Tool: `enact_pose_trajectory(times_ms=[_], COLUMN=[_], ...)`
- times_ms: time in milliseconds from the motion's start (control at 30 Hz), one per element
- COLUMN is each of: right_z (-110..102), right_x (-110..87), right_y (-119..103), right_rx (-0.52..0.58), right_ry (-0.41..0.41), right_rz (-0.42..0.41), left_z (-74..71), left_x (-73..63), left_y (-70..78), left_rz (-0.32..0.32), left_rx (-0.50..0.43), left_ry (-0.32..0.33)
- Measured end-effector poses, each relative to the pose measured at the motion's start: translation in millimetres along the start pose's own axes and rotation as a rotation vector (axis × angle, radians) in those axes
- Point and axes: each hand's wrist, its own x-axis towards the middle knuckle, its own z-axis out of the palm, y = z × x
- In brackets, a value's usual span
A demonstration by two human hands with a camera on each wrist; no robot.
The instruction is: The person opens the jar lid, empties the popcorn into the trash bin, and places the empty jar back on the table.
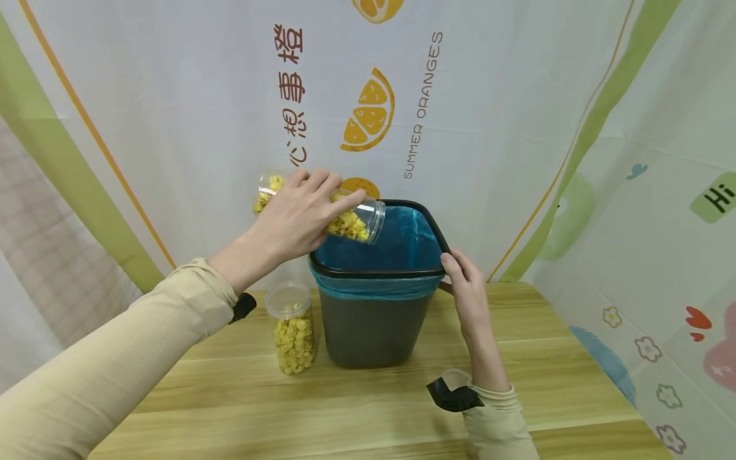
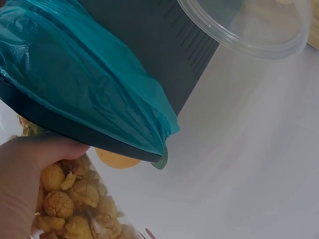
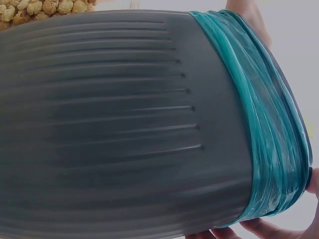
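Observation:
My left hand (image 1: 301, 214) grips a clear plastic jar of yellow popcorn (image 1: 349, 225), tilted on its side with its open mouth over the bin's left part. Popcorn lies along the jar's lower wall, up near the mouth. The dark grey trash bin (image 1: 376, 329) stands on the table, lined with a blue-green bag (image 1: 368, 286) folded over under its black rim (image 1: 428, 223). At the bin's right side my right hand (image 1: 468, 287) holds the rim, thumb on top and fingers outside and below. In the left wrist view, popcorn (image 2: 82, 199) shows beside the left thumb.
A second clear jar of popcorn (image 1: 295, 338) stands upright on the wooden table (image 1: 368, 415), just left of the bin. Behind the table hangs a white curtain (image 1: 489, 115) with orange-slice prints. A patterned wall covering (image 1: 644, 275) runs along the right side.

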Motion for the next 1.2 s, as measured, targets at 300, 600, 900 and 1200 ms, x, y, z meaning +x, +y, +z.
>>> enact_pose_trajectory(times_ms=[300, 600, 900, 1200], right_z=[-1, 1, 0, -1], right_x=[-0.2, 1.1, 1.4, 1.1], right_y=[1, 2, 2, 1], right_rx=[-0.002, 0.019, 0.024, 0.011], right_ry=[0.002, 0.002, 0.004, 0.000], right_rz=[0.001, -0.018, -0.020, -0.017], left_z=[0.9, 1.6, 2.5, -1.0], left_x=[3.7, 3.7, 7.9, 11.9], left_y=[1.5, 1.7, 3.2, 4.9], left_rz=[0.015, 0.020, 0.033, 0.081], left_rx=[0.008, 0.027, 0.029, 0.071], left_ry=[-0.016, -0.007, -0.014, -0.077])
